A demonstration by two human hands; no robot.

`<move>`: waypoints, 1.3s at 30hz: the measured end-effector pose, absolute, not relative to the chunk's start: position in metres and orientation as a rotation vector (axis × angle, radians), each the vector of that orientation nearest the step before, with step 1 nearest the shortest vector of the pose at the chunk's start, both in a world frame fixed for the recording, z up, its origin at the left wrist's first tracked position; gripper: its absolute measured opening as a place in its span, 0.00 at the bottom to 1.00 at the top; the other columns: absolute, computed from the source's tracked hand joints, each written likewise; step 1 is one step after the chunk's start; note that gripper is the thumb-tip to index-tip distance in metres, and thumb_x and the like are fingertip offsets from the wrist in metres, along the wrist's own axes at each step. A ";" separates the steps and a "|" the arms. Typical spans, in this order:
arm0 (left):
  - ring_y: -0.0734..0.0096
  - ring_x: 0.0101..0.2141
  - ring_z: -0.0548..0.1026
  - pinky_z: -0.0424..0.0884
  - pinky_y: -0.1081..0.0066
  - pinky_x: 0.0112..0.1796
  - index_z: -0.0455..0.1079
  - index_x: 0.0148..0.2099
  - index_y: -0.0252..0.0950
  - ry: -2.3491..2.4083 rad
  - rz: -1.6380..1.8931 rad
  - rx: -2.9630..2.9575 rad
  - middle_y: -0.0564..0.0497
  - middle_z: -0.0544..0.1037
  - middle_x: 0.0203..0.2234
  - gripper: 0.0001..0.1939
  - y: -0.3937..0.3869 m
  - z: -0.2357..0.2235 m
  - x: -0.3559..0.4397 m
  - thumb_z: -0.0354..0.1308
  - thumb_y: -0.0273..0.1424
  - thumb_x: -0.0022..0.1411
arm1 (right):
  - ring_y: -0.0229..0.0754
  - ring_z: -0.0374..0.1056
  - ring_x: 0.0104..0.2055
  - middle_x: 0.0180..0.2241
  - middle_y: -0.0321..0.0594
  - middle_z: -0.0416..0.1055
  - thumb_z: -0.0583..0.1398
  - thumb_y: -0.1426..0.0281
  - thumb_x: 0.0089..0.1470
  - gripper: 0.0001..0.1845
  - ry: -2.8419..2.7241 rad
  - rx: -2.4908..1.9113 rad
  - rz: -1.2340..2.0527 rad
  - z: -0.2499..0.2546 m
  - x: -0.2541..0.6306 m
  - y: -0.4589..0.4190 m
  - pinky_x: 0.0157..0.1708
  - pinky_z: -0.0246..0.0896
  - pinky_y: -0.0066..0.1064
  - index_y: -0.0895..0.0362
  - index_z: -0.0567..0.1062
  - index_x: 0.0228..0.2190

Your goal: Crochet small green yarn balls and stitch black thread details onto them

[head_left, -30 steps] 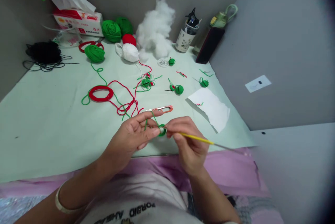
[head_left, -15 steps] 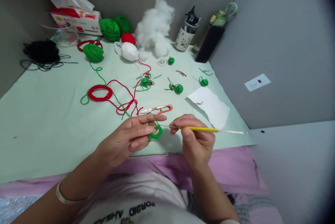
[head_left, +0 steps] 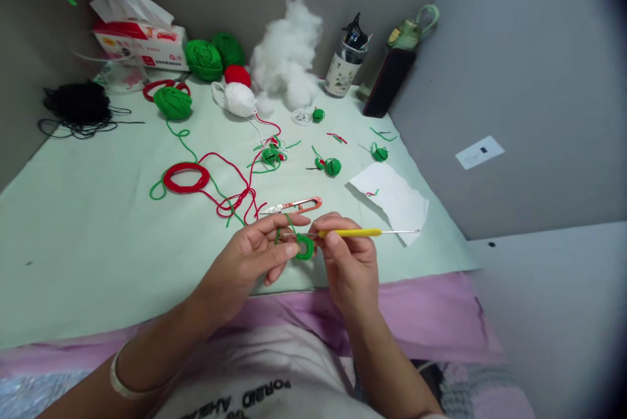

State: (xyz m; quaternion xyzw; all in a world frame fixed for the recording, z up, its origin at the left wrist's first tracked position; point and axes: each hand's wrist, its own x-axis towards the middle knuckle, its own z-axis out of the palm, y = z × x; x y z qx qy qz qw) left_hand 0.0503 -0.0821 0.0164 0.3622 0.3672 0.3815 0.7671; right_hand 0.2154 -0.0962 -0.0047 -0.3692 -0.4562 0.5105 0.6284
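Observation:
My left hand (head_left: 255, 254) pinches a small green crochet ring (head_left: 304, 247) between thumb and fingers, with green yarn running over the index finger. My right hand (head_left: 345, 261) is closed around a yellow-handled crochet hook (head_left: 350, 233), which lies level and points left into the ring. Both hands hover over the near edge of the pale green table (head_left: 88, 223). Orange thread snips (head_left: 296, 205) lie just beyond my fingers. The green yarn trails back to a green ball (head_left: 172, 102).
Red yarn coil (head_left: 186, 177), small green crocheted pieces (head_left: 333, 166), white paper (head_left: 392, 197), white stuffing (head_left: 289, 57), several yarn balls, a tissue box (head_left: 142, 37), black yarn (head_left: 78, 102), a jar (head_left: 345, 66) and a bottle (head_left: 392, 73) stand farther back. Grey walls close both sides.
The hook's tip has gone back into the green ring after being drawn out to the right. My right hand has moved left, close against the left hand.

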 end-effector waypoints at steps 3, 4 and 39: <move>0.83 0.20 0.62 0.56 0.76 0.22 0.77 0.53 0.38 0.819 0.846 0.828 0.55 0.74 0.28 0.18 -0.084 0.016 0.051 0.67 0.33 0.62 | 0.37 0.69 0.32 0.33 0.37 0.74 0.65 0.65 0.61 0.06 -1.022 -0.870 1.186 -0.004 0.216 -0.096 0.32 0.69 0.29 0.51 0.83 0.36; 0.83 0.20 0.62 0.57 0.76 0.22 0.77 0.54 0.38 0.821 0.846 0.833 0.54 0.75 0.29 0.18 -0.084 0.016 0.050 0.67 0.33 0.62 | 0.37 0.69 0.32 0.33 0.37 0.74 0.65 0.65 0.61 0.06 -1.020 -0.877 1.186 -0.004 0.216 -0.096 0.32 0.69 0.29 0.51 0.83 0.36; 0.85 0.19 0.59 0.54 0.80 0.21 0.79 0.54 0.41 0.694 0.878 0.697 0.57 0.68 0.26 0.17 -0.081 0.018 0.047 0.68 0.31 0.62 | 0.34 0.67 0.24 0.28 0.36 0.74 0.66 0.63 0.59 0.07 -0.878 -0.836 1.311 0.007 0.219 -0.094 0.22 0.66 0.25 0.53 0.81 0.32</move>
